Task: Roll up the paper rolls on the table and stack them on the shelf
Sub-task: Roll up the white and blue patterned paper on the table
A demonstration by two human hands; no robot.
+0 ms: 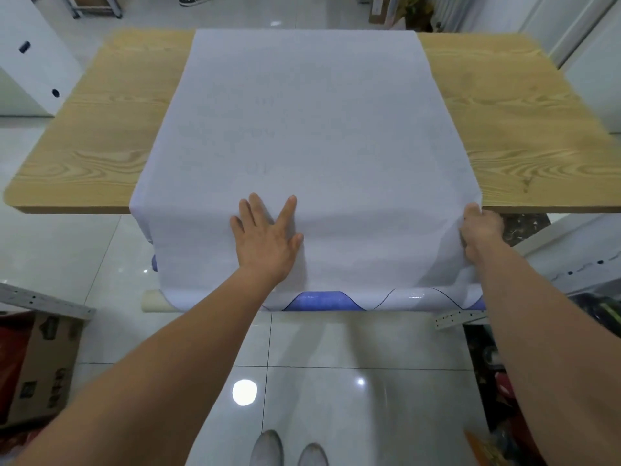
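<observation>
Paper, a wide pale sheet, lies spread down the middle of the wooden table and hangs over the near edge toward the person. Its lower end curls around a roll that hangs below the table edge, showing blue and white wavy print, with a cream core end sticking out on the left. The left hand is flat on the sheet just past the table's near edge, palm down, fingers spread apart and pointing away, thumb out to the right; its forearm reaches up from the lower left. The right hand is at the sheet's right edge, near the table's rim, fingers closed on the paper's side with the thumb on top; its forearm comes in from the lower right. Both arms are bare and nearly straight. Glossy floor tiles lie below, with two shoe tips at the bottom.
</observation>
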